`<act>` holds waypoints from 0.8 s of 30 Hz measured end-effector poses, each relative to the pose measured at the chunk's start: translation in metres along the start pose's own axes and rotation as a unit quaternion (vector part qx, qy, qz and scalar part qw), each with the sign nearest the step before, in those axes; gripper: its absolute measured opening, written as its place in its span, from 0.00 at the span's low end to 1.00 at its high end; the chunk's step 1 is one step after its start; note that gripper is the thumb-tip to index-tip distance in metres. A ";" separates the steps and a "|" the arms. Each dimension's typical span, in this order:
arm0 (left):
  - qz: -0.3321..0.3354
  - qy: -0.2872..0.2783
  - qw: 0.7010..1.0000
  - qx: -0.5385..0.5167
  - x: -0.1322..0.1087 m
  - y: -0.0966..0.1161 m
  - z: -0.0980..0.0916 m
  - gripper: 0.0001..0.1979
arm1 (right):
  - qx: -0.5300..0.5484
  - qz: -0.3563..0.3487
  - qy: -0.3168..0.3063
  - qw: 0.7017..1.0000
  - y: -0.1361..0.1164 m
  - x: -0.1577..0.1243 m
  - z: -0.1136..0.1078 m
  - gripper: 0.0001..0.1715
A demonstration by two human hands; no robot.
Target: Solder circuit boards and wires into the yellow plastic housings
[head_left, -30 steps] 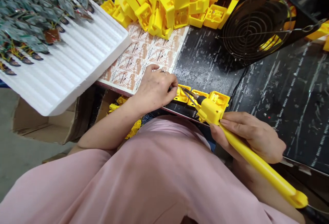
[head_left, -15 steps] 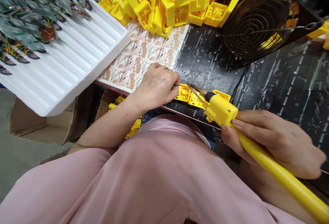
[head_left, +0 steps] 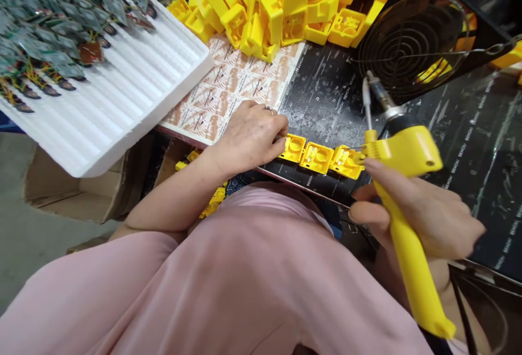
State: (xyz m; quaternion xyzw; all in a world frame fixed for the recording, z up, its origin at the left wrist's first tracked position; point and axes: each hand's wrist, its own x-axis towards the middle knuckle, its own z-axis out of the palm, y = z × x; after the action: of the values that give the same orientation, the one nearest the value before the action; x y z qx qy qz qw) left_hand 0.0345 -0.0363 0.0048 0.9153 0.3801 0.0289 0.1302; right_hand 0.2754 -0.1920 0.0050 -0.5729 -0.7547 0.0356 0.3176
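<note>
The right hand is gripping a yellow soldering iron by its handle, fingers wrapped round it, index finger lying along the head. The iron's metal tip is pointing up and away, lifted clear of the row of three yellow shells — well above the rightmost one. The head of the iron is sitting just beside that rightmost shell.

The left hand is resting on the bench edge, fingers curled down, fingertips touching the leftmost shell of the row; whether it is pinching the shell or only pressing it, I cannot tell. A ring is showing on one finger.

The row is lying on a black mat, at its near edge. Beyond the row, a printed sheet is lying just beside the mat, and past that a heap of yellow shells is piling up. A wire fan guard is standing behind the iron's tip. Left of the row, well apart, a white foam tray is holding circuit boards — only in its far part.
</note>
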 end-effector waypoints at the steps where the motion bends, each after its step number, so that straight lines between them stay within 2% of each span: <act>1: -0.002 0.016 1.000 -0.019 -0.002 -0.004 -0.004 0.14 | -0.013 -0.037 0.015 0.999 0.002 0.005 0.002 0.20; 4: 0.010 0.076 0.992 -0.097 -0.009 -0.012 -0.004 0.17 | -0.056 -0.110 0.069 0.990 0.017 0.014 0.010 0.18; 6: 0.068 0.068 0.984 -0.147 -0.012 -0.012 0.007 0.21 | -0.077 -0.140 0.091 0.983 0.030 0.014 0.017 0.21; 8: 0.134 0.029 0.974 -0.180 -0.014 -0.011 0.019 0.22 | -0.076 -0.144 0.073 0.984 0.044 0.009 0.026 0.25; 10: 0.148 0.010 0.968 -0.204 -0.019 -0.017 0.020 0.17 | -0.052 -0.100 0.007 0.994 0.056 0.003 0.039 0.24; 12: 0.139 -0.026 0.960 -0.240 -0.030 -0.029 0.001 0.16 | -0.029 -0.093 -0.030 0.995 0.063 -0.001 0.051 0.20; 14: 0.128 -0.120 0.947 -0.270 -0.047 -0.045 -0.033 0.17 | -0.023 -0.075 -0.041 0.996 0.064 -0.002 0.059 0.22; 16: 0.103 -0.222 0.932 -0.267 -0.057 -0.068 -0.067 0.19 | -0.034 -0.089 -0.054 0.994 0.058 0.001 0.062 0.23; 17: 0.077 -0.225 0.940 -0.245 -0.057 -0.081 -0.080 0.18 | -0.042 -0.106 -0.053 0.992 0.053 0.004 0.062 0.23; 18: 0.038 -0.188 0.960 -0.205 -0.051 -0.097 -0.090 0.16 | -0.048 -0.123 -0.046 0.990 0.049 0.007 0.062 0.23; 19: -0.012 -0.117 0.982 -0.146 -0.042 -0.115 -0.095 0.16 | -0.052 -0.138 -0.036 0.988 0.045 0.010 0.062 0.25; 20: -0.075 -0.016 0.995 -0.066 -0.029 -0.133 -0.096 0.16 | -0.053 -0.148 -0.023 0.987 0.041 0.012 0.061 0.27; 21: -0.140 0.077 0.987 0.015 -0.015 -0.152 -0.094 0.19 | -0.056 -0.152 -0.013 0.987 0.038 0.014 0.061 0.29; 22: -0.186 0.126 0.970 0.087 -0.001 -0.170 -0.091 0.22 | -0.061 -0.150 -0.011 0.987 0.036 0.015 0.061 0.29; 24: -0.275 0.165 0.927 0.193 0.021 -0.200 -0.085 0.29 | -0.074 -0.140 -0.030 0.987 0.035 0.015 0.063 0.27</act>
State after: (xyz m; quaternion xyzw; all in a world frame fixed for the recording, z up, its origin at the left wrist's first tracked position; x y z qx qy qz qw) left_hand -0.1012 0.1325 0.0332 0.7647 0.6312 0.0682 -0.1105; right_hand 0.2699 -0.1473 -0.0531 -0.4825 -0.8372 -0.0474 0.2533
